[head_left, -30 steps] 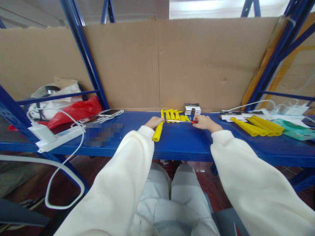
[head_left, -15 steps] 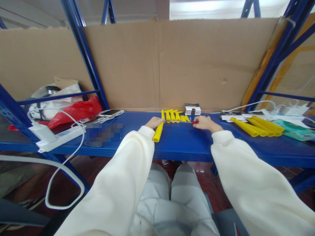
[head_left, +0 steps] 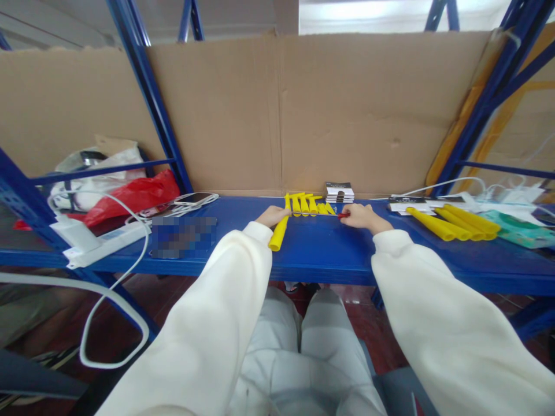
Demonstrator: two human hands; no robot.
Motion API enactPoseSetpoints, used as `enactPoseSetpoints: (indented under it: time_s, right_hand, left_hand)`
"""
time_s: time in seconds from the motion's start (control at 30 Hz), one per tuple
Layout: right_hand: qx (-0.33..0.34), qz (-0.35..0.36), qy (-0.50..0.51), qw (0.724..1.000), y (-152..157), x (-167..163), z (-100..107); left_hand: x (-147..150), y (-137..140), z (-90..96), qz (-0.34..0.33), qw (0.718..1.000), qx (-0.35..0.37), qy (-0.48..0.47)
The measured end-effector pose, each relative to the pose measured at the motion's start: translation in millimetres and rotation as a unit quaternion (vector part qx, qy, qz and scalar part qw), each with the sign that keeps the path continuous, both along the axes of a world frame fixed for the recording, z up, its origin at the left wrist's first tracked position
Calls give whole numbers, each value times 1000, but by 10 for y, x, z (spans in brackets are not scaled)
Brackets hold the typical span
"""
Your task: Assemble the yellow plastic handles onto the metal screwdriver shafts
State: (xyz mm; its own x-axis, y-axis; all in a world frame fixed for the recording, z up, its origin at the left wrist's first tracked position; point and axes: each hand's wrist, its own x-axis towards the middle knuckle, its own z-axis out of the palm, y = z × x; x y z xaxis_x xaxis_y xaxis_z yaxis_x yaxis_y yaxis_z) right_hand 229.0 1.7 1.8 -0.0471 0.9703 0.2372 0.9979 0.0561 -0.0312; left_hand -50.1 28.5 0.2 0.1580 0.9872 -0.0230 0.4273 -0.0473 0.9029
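Note:
My left hand is closed around the narrow upper part of a yellow tapered tube, whose wide end points down toward the bench's front edge. My right hand grips the red handle of what looks like a screwdriver. Its thin metal shaft runs level to the left, and the tip meets the yellow tube at my left fingers. Just behind the shaft lies a row of yellow plastic pieces, with smaller yellow pieces at its right end.
The blue bench has a stack of small printed cards at the back. Several yellow tubes lie right, beside a green packet. On the left are a phone, a power strip and a red bag. Cardboard walls the back.

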Motion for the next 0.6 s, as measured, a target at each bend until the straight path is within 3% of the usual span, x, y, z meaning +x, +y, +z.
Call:
enactPoseSetpoints:
  time_s: [0.6]
  right_hand:
    - [-8,-11,2,1000,-25,15,23]
  left_hand:
    - [1,10,-6,-3,1000,4,0]
